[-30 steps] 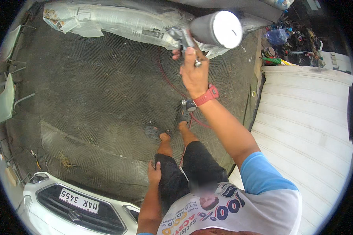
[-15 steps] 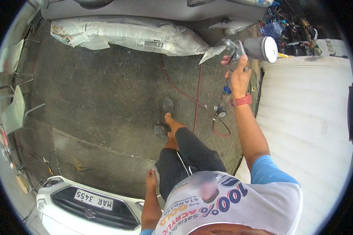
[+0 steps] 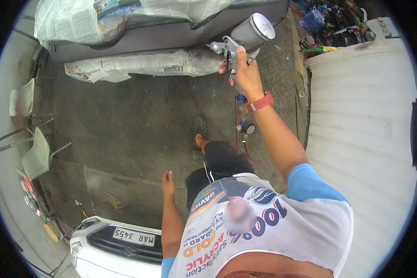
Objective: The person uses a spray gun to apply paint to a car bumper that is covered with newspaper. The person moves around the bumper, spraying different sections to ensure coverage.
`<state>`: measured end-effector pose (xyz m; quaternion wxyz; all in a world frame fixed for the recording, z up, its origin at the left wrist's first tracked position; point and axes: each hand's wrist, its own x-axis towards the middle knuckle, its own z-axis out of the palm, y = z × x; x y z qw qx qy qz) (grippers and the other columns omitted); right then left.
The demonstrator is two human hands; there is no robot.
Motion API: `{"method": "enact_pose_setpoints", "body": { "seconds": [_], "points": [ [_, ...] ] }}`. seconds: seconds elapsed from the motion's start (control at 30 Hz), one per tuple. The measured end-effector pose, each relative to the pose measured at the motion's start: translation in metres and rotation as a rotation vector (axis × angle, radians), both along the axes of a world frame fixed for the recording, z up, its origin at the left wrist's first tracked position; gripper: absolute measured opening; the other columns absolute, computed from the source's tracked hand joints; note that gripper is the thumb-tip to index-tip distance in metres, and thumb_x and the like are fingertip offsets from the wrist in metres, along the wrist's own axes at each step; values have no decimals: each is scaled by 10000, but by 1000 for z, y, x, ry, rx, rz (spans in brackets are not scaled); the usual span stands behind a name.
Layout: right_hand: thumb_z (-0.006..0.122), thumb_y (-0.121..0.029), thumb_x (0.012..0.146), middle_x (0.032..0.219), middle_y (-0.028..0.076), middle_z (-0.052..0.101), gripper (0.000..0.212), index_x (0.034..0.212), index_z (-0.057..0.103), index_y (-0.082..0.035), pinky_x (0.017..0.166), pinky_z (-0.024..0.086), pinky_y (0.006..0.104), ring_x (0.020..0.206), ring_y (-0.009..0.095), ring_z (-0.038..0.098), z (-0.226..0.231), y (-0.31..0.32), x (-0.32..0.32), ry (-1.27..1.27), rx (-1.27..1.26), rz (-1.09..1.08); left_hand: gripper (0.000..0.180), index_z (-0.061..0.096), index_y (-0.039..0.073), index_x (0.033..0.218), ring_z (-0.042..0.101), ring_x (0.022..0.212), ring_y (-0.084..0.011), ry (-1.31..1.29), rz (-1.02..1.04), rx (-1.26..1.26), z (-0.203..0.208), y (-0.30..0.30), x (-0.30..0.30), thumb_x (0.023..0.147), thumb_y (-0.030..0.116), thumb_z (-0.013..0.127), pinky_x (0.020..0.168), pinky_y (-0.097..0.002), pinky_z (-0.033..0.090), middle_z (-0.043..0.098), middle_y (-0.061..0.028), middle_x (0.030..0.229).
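My right hand [image 3: 249, 76] is wrapped round the grip of a metal spray gun [image 3: 227, 48], held out ahead of me with a red watch on that wrist. A grey paint cup [image 3: 252, 31] with a white lid is on top of the gun. Below the grip hang a clear and blue fitting and a round pressure gauge [image 3: 248, 128], with a red hose [image 3: 237, 111]. The nozzle points left along a grey vehicle panel [image 3: 139, 34] masked with newspaper and plastic. My left hand [image 3: 169, 184] hangs low at my side, fingers curled, nothing visible in it.
Behind me at the lower left is a white car [image 3: 120, 241]. Pale chairs [image 3: 37, 155] line the left wall. A white ribbed surface [image 3: 356, 116] rises on the right, with cluttered items [image 3: 343, 28] beyond it. The red hose trails across the dark patterned floor [image 3: 125, 120].
My right hand and the spray gun have moved left and forward, closer to the grey panel. The view has shifted, showing more masking. My left hand still hangs at my side.
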<state>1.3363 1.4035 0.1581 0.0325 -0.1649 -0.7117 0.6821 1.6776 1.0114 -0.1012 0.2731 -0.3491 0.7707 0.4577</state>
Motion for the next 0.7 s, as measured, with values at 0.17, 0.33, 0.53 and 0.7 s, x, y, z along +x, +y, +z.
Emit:
{"method": "enact_pose_setpoints", "body": {
  "seconds": [0.17,0.33,0.53,0.7],
  "points": [
    [412,-544,1119,855,106,761,604,1152,696,-13,435,480,282,699,165,740,13,60,-38,18,26,-172,624,553,-17,1477,598,1338,-364,-62,-13,13,-2,-15,-32,1074,459,570,1134,-454,447,617,-240,1445],
    [397,-590,1108,902,130,772,678,1251,680,9,441,476,273,734,182,754,32,122,-63,12,172,-288,625,552,-9,1485,597,1341,-361,-138,6,-39,12,-24,-42,1081,468,555,1124,-442,455,604,-232,1469],
    [423,-603,1102,912,119,775,703,1183,707,35,440,487,266,765,172,756,38,156,-76,23,391,-393,621,554,-7,1488,612,1331,-349,-221,70,-45,36,-31,-61,1081,461,558,1100,-439,474,602,-227,1478],
    [414,-571,1114,954,129,770,660,1280,672,14,456,466,258,804,165,748,44,94,-67,-10,224,-219,631,554,-14,1485,608,1340,-343,-229,97,-12,37,-48,-78,1074,464,568,1106,-430,468,603,-225,1481]
  ]
}}
